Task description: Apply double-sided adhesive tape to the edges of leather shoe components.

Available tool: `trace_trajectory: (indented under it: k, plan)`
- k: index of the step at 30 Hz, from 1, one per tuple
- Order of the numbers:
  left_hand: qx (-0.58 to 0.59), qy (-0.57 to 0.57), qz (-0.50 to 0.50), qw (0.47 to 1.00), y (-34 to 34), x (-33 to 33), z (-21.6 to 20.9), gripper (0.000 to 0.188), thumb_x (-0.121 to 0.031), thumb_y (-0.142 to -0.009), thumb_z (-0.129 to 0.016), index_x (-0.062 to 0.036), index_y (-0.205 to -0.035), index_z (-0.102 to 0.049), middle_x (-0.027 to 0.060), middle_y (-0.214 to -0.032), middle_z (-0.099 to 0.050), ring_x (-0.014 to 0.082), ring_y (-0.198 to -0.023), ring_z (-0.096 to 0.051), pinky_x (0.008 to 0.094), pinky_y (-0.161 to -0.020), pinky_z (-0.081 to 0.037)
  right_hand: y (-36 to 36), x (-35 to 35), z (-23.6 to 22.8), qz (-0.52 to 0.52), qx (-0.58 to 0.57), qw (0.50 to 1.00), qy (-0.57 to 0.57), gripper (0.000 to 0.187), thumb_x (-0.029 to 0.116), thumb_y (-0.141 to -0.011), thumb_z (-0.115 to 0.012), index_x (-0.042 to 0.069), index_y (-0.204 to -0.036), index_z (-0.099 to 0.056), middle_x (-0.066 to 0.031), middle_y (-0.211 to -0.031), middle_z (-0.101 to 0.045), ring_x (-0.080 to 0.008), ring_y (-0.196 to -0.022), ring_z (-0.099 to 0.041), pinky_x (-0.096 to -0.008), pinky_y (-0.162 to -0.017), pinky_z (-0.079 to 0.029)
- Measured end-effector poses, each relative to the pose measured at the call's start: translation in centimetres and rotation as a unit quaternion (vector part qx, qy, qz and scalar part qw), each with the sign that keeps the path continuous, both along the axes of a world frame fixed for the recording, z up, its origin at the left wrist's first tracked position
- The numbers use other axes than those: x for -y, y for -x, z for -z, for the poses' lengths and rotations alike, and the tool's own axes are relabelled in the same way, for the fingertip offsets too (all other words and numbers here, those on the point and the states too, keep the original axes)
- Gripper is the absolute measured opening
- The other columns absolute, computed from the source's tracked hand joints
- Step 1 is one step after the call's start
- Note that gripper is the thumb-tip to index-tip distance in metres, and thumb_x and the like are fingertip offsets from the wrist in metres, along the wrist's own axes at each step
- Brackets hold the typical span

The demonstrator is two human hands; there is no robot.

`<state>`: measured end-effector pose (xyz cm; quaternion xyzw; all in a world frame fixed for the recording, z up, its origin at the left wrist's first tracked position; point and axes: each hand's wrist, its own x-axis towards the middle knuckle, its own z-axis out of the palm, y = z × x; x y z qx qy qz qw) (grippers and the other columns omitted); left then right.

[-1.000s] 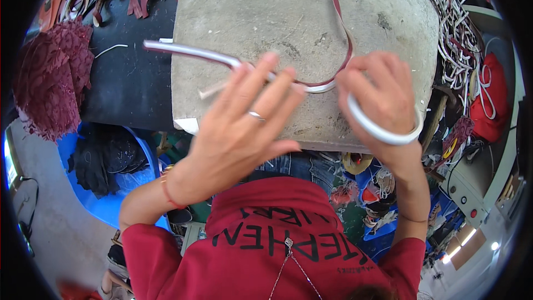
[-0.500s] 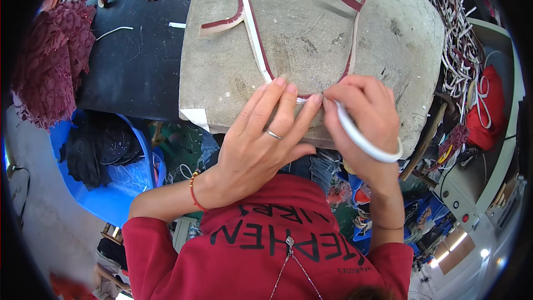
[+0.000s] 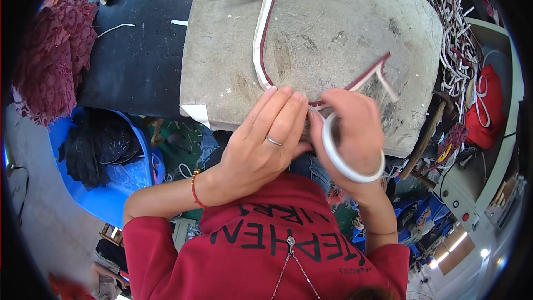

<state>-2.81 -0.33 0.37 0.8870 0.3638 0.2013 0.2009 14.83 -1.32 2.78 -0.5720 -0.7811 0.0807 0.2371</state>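
Note:
A narrow maroon leather-like strip with pale backing and a white band along it curves across a worn grey work slab. My left hand lies with its fingers stretched out and close together, their tips pressing on the strip near the slab's front edge. Just to the right, my right hand, a little blurred, holds a roll of narrow white tape that hangs like a ring around its fingers. Thumb and forefinger touch the strip beside my left fingertips. Both ends of the strip split into short tails.
On the black table left of the slab are maroon lace fabric and white scraps. A blue tub with dark cloth stands below. Tangled strips lie at right, near a red bundle and a grey machine frame.
The strip has shifted: its left branch has moved up and right, and its right end has swung down and right. My right hand has moved slightly left, and the tape roll has turned.

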Motion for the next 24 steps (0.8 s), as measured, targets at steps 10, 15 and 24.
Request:
trace_trajectory:
  k: [10, 15, 24]
  plan:
    - [-0.019, -0.087, -0.001, 0.996, -0.6, 0.3, 0.8, 0.06, -0.041, -0.075, -0.072, -0.0137, -0.128, -0.063, 0.0114, -0.124, -0.047, 0.0305, -0.119, -0.05, 0.0441, -0.102, -0.048, -2.5, -0.8, -0.9, 0.009, 0.016, 0.998, 0.067, 0.021, 0.005, -0.074, -0.074, 0.006, -0.093, -0.065, -0.0097, -0.098, -0.065, -0.0277, -0.087, -0.062, -0.0362, -0.077, -0.048]
    - [-0.038, -0.096, -0.019, 0.994, -0.6, 0.5, 0.8, 0.062, -0.039, -0.073, -0.073, -0.0171, -0.129, -0.062, 0.0118, -0.125, -0.046, 0.0314, -0.12, -0.048, 0.0459, -0.102, -0.047, -5.3, -3.1, -2.9, -0.052, 0.003, 0.993, 0.11, 0.017, 0.01, -0.076, -0.074, 0.009, -0.091, -0.066, -0.004, -0.096, -0.064, -0.0249, -0.086, -0.061, -0.0384, -0.076, -0.045]
    - [-0.009, -0.054, -0.005, 0.999, -2.2, 0.9, -0.4, 0.072, -0.035, -0.069, -0.076, 0.0073, -0.125, -0.058, 0.0115, -0.134, -0.047, 0.0272, -0.12, -0.049, 0.0379, -0.1, -0.045, -2.4, -1.2, -0.9, -0.013, 0.028, 0.999, 0.024, 0.019, 0.005, -0.076, -0.07, 0.006, -0.094, -0.063, -0.0096, -0.091, -0.061, -0.0243, -0.083, -0.061, -0.0354, -0.074, -0.049]
